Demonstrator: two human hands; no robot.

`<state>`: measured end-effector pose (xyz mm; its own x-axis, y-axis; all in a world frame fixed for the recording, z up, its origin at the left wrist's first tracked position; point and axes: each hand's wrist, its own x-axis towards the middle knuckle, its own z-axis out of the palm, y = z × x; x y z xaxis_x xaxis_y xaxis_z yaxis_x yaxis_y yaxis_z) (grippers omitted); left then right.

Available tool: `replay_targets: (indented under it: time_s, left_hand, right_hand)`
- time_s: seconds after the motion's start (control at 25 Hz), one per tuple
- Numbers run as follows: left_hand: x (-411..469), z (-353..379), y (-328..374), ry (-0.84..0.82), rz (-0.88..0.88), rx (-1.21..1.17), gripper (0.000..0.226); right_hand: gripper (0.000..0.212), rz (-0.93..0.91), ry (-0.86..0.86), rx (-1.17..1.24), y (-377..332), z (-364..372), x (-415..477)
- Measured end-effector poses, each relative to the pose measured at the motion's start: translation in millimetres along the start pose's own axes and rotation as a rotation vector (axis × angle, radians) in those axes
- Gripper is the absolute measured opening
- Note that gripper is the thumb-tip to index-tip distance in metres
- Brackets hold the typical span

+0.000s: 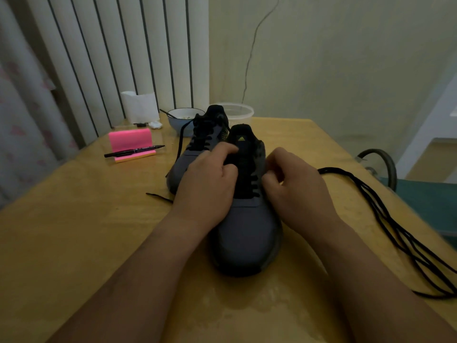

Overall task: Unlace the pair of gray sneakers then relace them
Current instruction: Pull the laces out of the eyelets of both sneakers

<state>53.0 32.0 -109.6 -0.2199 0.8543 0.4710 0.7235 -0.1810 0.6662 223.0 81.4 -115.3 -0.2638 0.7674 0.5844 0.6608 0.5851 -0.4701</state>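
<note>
Two gray sneakers stand on the wooden table (74, 231). The near sneaker (247, 231) points its toe at me, with black lace crossing its lower eyelets. My left hand (210, 184) grips its left side, fingers curled over the black tongue. My right hand (294, 184) sits at its right side, fingers curled and pinching at the eyelet row; what it pinches is hidden. The far sneaker (197, 147) stands behind to the left, laced, its loose lace ends (180, 142) trailing onto the table. A long black lace (385, 219) lies looped on the table to the right.
A pink sticky-note block (131, 139) with a black pen (134, 151) lies at the left. Behind the shoes stand a blue bowl (181, 115), a clear plastic tub (237, 112) and a white paper roll (139, 106). A chair with a teal seat (430, 206) is at the right edge.
</note>
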Motion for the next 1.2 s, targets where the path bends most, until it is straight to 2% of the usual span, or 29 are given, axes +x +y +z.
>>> replay_targets:
  time_s: [0.12, 0.28, 0.4, 0.52, 0.64, 0.96, 1.04, 1.2]
  left_hand:
    - [2, -1, 3, -0.026, -0.008, 0.079, 0.023]
    - [9, 0, 8, -0.118, -0.028, 0.185, 0.01]
    - [15, -1, 7, -0.158, -0.112, -0.033, 0.022]
    - [13, 0, 8, -0.137, -0.208, -0.388, 0.013]
    - [10, -2, 8, -0.197, -0.311, -0.722, 0.014]
    - [7, -1, 9, -0.197, -0.355, -0.851, 0.023]
    - [6, 0, 9, -0.155, -0.331, -0.744, 0.022]
    - [6, 9, 4, -0.046, -0.149, -0.201, 0.014]
  right_hand:
    - [0.008, 0.029, 0.005, 0.151, 8, -2, -2]
    - [0.032, -0.066, -0.007, 0.192, 3, 1, -2]
    - [0.036, -0.066, -0.016, 0.187, 5, 0, -1]
    - [0.031, -0.063, -0.008, 0.202, 6, 0, 0]
    - [0.022, -0.032, -0.009, 0.24, 3, -1, 0]
    - [0.027, -0.031, -0.039, 0.2, 0, -6, -5]
    - [0.025, 0.001, -0.019, 0.213, -1, -4, -4]
    - [0.018, 0.057, -0.033, 0.244, 1, -4, -4]
